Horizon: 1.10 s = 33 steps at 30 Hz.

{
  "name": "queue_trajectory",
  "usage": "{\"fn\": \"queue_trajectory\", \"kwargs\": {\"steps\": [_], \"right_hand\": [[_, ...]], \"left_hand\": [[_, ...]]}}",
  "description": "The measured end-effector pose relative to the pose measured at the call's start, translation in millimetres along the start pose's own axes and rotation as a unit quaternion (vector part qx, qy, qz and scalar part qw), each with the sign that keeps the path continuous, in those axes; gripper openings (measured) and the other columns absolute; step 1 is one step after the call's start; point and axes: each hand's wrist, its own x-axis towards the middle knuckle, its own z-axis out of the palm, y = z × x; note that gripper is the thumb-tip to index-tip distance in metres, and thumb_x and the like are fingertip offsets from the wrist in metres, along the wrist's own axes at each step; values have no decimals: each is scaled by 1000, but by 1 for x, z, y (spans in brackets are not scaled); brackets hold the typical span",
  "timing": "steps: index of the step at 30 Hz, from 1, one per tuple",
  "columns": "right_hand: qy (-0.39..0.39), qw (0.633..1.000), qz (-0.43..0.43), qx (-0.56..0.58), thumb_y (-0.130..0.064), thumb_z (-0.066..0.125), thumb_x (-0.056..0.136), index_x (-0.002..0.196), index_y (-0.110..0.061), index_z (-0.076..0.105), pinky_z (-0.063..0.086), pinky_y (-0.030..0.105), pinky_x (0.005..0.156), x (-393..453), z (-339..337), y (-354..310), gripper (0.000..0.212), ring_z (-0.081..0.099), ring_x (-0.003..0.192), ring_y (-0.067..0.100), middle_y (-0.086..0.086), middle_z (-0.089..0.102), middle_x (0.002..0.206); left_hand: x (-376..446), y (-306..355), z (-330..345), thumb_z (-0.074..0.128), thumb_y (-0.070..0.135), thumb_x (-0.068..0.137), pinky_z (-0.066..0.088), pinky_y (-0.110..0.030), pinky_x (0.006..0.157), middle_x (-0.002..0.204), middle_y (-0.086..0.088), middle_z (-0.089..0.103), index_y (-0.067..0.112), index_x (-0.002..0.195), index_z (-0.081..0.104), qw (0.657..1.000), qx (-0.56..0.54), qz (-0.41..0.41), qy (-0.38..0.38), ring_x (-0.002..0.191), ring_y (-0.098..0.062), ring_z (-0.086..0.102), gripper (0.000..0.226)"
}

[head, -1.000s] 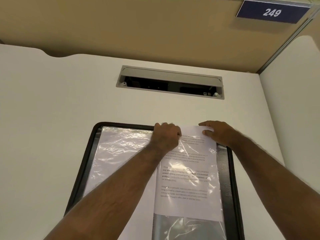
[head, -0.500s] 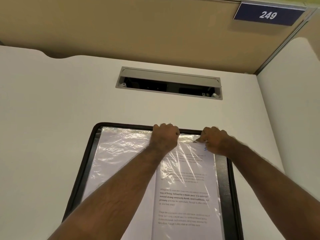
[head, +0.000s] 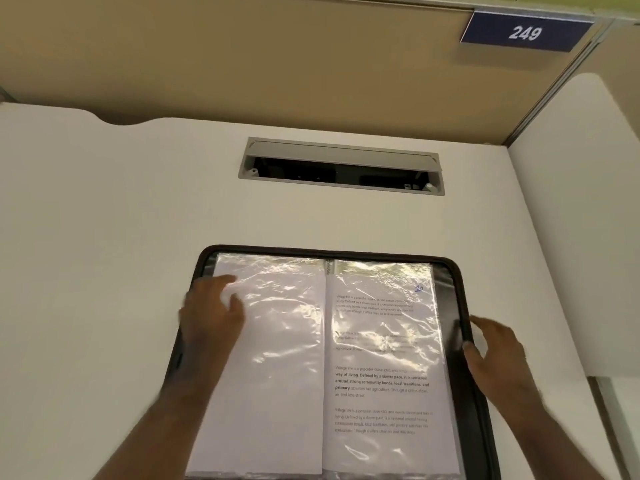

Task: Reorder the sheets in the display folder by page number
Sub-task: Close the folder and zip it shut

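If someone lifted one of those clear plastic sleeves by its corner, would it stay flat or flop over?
Probably flop. The right sleeve is wrinkled and throws uneven glare, which suggests thin, soft film. The printed sheet inside may stiffen it slightly, but it is only paper. The glossy surface also looks slippery, so a pinch would likely hold better than a flat push.

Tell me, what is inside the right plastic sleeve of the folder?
A printed sheet with text paragraphs and a blue handwritten mark at its top right corner. Glare hides some lines; anything behind the sheet is covered.
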Motion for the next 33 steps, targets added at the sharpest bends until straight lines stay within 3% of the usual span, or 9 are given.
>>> {"fn": "queue_trajectory", "kwargs": {"steps": [2, 5, 8, 11, 13, 16, 21, 26, 33], "right_hand": [[-1, 998, 68, -7, -29, 62, 91, 142, -17, 46, 38, 50, 106, -30, 13, 8, 55, 45, 130, 33, 13, 49, 141], [2, 990, 137, -22, -35, 60, 91, 141, -11, 47, 41, 52, 104, -59, 25, 13, 57, 49, 123, 39, 19, 53, 135], [15, 985, 171, -23, -35, 57, 91, 115, -20, 65, 52, 51, 91, -75, 34, 12, 29, 61, 92, 37, 14, 65, 104], [40, 987, 157, 5, -30, 56, 91, 92, -22, 62, 56, 49, 80, -87, 30, -3, 10, 61, 71, 29, 6, 65, 83], [29, 984, 171, 43, -28, 58, 92, 96, -24, 60, 55, 49, 85, -91, 25, -13, 6, 62, 76, 28, 5, 65, 88], [-12, 977, 184, 111, -33, 62, 91, 111, -26, 62, 54, 51, 88, -91, 26, -24, 21, 64, 88, 28, 4, 66, 104], [-12, 976, 158, 149, -27, 64, 88, 98, -31, 61, 56, 46, 82, -105, 39, -67, 12, 63, 82, 26, 0, 66, 91], [3, 974, 162, 158, -26, 62, 86, 92, -34, 59, 56, 44, 79, -122, 54, -95, 11, 63, 80, 27, -1, 65, 88], [-3, 971, 147, 189, -29, 63, 85, 79, -36, 57, 58, 42, 75, -143, 74, -118, 10, 63, 78, 23, -2, 66, 87]], "left_hand": [[-11, -31, -21, 64, 13, 80, 48, -50, 83, 105, -13, 58, 19, 110, 67, 995, 50, -89, 10, 96, -41, 58, 30], [-35, -73, -41, 66, 24, 87, 46, -54, 92, 122, -16, 53, 15, 130, 57, 980, 74, -178, -45, 112, -41, 52, 44], [-56, -96, -49, 61, 29, 92, 46, -50, 95, 125, -12, 52, 20, 133, 56, 978, 55, -173, -107, 114, -35, 53, 43], [-64, -98, -55, 60, 29, 93, 49, -45, 89, 117, -6, 55, 26, 125, 60, 980, 41, -145, -127, 105, -29, 57, 32], [-61, -100, -56, 60, 24, 93, 50, -43, 86, 114, -5, 57, 23, 121, 62, 981, 23, -139, -134, 95, -26, 59, 29], [-46, -112, -57, 59, 13, 88, 55, -47, 85, 107, -7, 64, 16, 117, 66, 976, -7, -168, -136, 87, -27, 62, 30], [-18, -129, -79, 57, -2, 79, 58, -42, 72, 86, -11, 69, 10, 104, 72, 968, -42, -220, -111, 74, -33, 63, 31], [-5, -150, -96, 57, -1, 78, 58, -45, 77, 89, -11, 68, 12, 102, 71, 962, -65, -245, -98, 77, -36, 62, 30], [12, -183, -129, 60, 3, 87, 52, -42, 88, 114, -11, 68, 11, 126, 62, 957, -132, -245, -80, 100, -31, 62, 39]]}}
